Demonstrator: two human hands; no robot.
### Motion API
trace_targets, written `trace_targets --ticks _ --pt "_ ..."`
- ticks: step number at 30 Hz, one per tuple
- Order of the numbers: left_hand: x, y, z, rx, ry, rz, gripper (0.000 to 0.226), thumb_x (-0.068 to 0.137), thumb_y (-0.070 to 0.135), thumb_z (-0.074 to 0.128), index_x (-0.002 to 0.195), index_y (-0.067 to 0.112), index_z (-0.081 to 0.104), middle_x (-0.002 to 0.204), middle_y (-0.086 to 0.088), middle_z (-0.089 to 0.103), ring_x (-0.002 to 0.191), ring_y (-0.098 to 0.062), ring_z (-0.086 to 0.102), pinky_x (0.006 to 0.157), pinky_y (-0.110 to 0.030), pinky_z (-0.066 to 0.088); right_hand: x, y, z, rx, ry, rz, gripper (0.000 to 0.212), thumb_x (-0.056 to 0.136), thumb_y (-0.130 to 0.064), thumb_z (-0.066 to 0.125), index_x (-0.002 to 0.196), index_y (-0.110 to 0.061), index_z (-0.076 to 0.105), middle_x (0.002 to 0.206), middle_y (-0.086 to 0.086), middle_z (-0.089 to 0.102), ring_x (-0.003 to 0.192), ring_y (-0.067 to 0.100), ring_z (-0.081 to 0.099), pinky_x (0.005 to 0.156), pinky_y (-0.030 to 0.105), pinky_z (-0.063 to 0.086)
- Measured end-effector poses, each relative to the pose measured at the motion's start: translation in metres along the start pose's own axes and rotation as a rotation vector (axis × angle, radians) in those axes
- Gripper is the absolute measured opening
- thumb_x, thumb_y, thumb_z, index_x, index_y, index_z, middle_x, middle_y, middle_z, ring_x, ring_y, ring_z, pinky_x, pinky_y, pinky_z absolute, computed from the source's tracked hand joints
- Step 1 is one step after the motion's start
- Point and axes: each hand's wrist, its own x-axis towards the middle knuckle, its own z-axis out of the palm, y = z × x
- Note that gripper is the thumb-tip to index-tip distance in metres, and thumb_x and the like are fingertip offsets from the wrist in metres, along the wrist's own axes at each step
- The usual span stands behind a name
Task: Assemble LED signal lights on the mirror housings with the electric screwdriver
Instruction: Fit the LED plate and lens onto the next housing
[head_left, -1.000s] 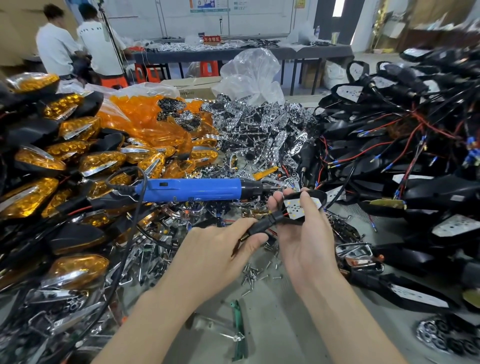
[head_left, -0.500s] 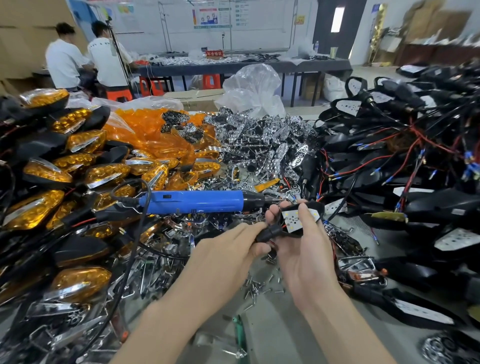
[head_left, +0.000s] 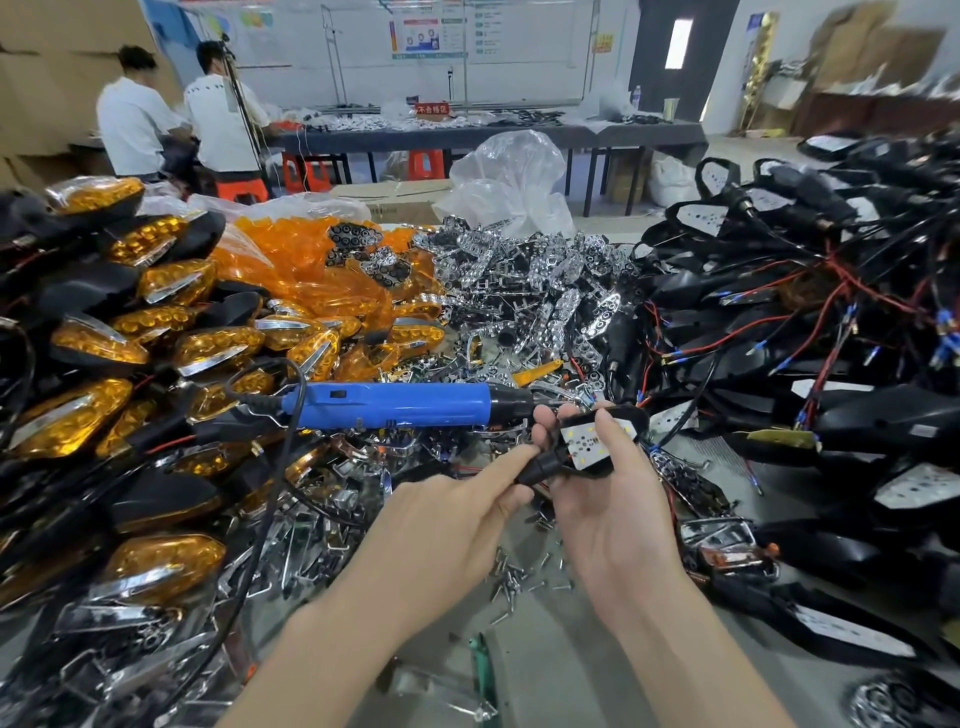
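Right hand (head_left: 618, 519) cups housing (head_left: 636, 415), left hand (head_left: 441, 525) pinches its stem; seat board (head_left: 589, 441) flat before reaching screwdriver (head_left: 395, 405) at ten o'clock.

Left grip (head_left: 452, 519) pinches with thumb and forefinger — right grip (head_left: 615, 514) curled, palm up.

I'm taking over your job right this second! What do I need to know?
Left hand: pinches the stem of the housing.
Right hand: holds that same housing, with the LED board facing up.
Screwdriver: lies on the parts pile, in neither hand.
Screws: loose on the table under the hands.
Done: amber lights stacked on the left.
Left: this housing has no lens on it yet, and the wired housings on the right probably wait too.
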Motion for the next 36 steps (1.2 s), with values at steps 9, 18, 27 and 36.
trace_targets --ticks 9,18,27,36 --pt "0.0001 -0.0007 0.0019 0.009 0.074 0.031 0.041 0.101 0.043 0.038 0.137 0.031 0.053 0.053 0.015 0.032 0.040 -0.016 0.048 0.036 -0.031 0.044 -0.0019 -0.0058 0.0009 -0.011 -0.037 0.004 0.022 0.106 -0.029 0.047 0.096 -0.015 0.060 0.087 0.007 0.072 0.090 0.027 0.075 0.070 0.032 0.062" --pt "-0.0063 -0.0064 0.0001 0.041 0.066 -0.026 0.041 0.104 0.051 0.029 0.137 0.036 0.048 0.050 0.015 0.042 0.041 -0.007 0.047 0.039 -0.022 0.036 0.0012 -0.0039 -0.0046 -0.265 -0.088 -0.119 0.029 0.096 -0.037 0.056 0.107 -0.011 0.065 0.105 0.013 0.076 0.092 0.028 0.075 0.076 0.039 0.062" --pt "-0.0064 -0.0042 -0.0049 0.095 0.071 -0.035 0.033 0.100 0.050 0.038 0.125 0.036 0.056 0.055 0.024 0.031 0.042 0.000 0.044 0.039 -0.014 0.032 0.0023 -0.0030 -0.0078 -0.338 -0.075 -0.153 0.037 0.098 -0.040 0.052 0.108 -0.007 0.066 0.106 0.014 0.076 0.094 0.028 0.076 0.075 0.037 0.062" --pt "-0.0065 -0.0055 -0.0031 0.105 0.076 -0.024 0.034 0.099 0.048 0.039 0.122 0.033 0.059 0.052 0.019 0.035 0.042 -0.002 0.047 0.037 -0.022 0.040 0.0034 -0.0026 -0.0074 -0.318 -0.011 -0.140 0.032 0.107 -0.035 0.046 0.104 -0.009 0.066 0.097 0.016 0.077 0.090 0.032 0.076 0.071 0.038 0.063"
